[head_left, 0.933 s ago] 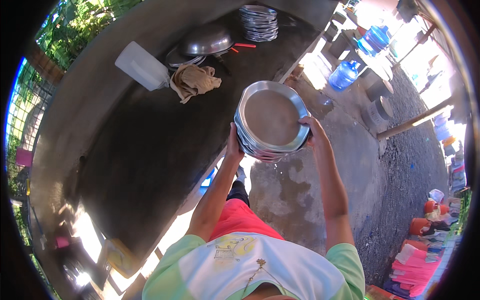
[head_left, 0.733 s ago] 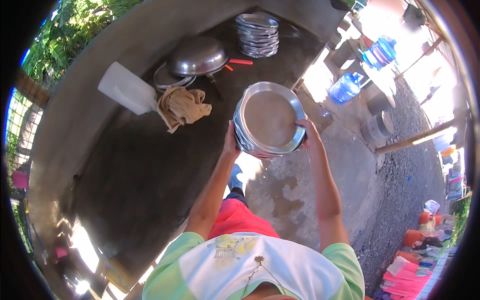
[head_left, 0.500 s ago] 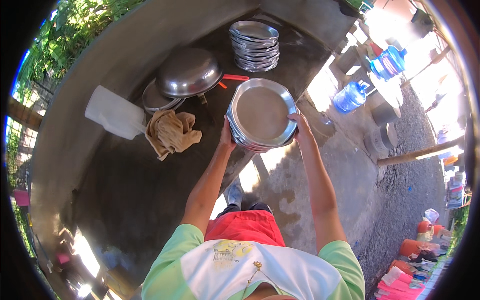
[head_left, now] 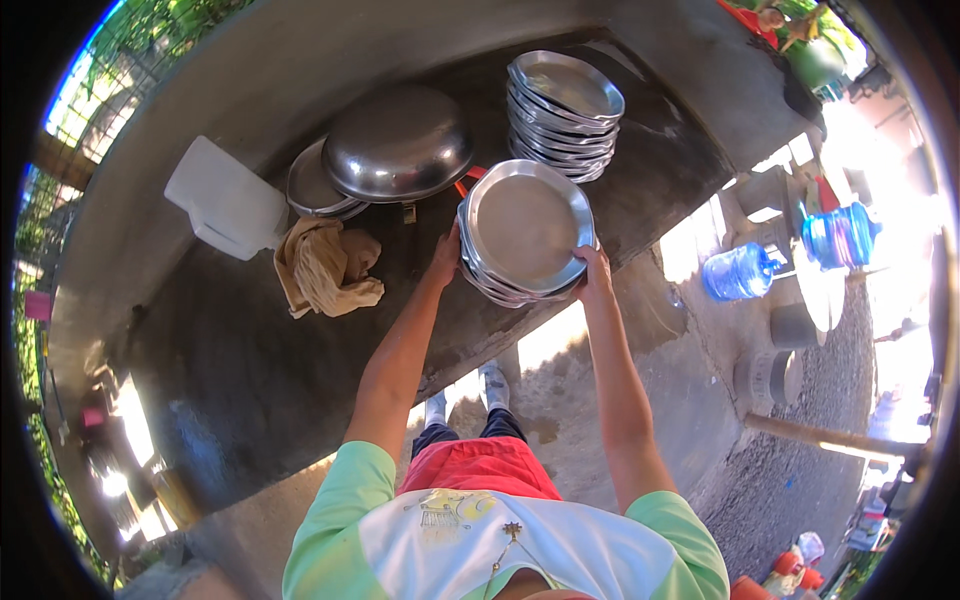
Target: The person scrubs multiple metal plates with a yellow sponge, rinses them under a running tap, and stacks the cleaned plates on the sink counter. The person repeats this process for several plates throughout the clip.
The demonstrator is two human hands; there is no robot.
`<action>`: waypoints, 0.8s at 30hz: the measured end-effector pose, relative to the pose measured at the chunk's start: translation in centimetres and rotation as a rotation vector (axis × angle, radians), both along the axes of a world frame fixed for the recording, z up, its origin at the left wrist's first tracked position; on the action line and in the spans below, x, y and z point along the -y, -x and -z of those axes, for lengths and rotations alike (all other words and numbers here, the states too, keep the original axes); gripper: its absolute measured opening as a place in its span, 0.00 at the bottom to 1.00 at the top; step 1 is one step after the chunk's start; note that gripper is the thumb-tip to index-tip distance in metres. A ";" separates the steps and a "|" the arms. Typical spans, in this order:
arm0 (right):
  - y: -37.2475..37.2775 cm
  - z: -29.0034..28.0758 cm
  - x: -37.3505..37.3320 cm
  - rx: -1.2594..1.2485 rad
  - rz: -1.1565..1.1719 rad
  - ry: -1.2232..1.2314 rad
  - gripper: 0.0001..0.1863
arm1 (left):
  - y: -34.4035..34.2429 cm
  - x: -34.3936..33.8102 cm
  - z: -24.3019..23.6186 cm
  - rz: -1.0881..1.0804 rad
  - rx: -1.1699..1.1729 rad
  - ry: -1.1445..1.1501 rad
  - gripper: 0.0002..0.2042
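Note:
A stack of silvery metal plates [head_left: 530, 225] is held up between my two hands, over the front edge of a dark concrete counter. My left hand [head_left: 447, 258] grips its left side, with the fingers mostly hidden behind the rims. On the right side, my right hand [head_left: 594, 268] clasps the stack with the thumb over the top rim. A taller pile of similar metal plates [head_left: 568, 90] stands just beyond on the counter. Left of the held stack, a large domed metal pan [head_left: 398, 145] lies upside down, partly over another round metal piece [head_left: 312, 182]. Something with a red handle shows beside it.
A crumpled tan cloth [head_left: 318, 265] and a translucent white plastic jug [head_left: 228, 200] lie at the counter's left. A low wall [head_left: 250, 90] borders the back. Blue water bottles [head_left: 738, 273] stand at the right, near a wooden pole [head_left: 815, 434] and gravel.
My view has turned, and I stand closer along the counter. The held plates now appear nearer the tall pile and cover more of the red handle. Both hands keep their hold.

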State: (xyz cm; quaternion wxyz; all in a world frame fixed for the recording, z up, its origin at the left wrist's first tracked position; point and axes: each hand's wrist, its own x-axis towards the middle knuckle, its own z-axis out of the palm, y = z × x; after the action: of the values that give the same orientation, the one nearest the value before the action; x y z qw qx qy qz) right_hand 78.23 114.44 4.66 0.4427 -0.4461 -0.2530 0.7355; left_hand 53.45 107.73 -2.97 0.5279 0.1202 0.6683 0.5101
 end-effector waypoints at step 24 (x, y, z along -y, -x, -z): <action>22.1 -12.4 36.5 0.181 -1.243 -1.257 0.17 | 1.9 47.5 -16.7 -0.509 -0.549 -0.095 0.20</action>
State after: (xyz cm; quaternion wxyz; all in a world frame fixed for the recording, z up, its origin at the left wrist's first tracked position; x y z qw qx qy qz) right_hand 56.18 77.95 17.03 0.1047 0.0407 -0.8406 0.5299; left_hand 51.54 60.27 13.75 0.1794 0.1068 0.7691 0.6041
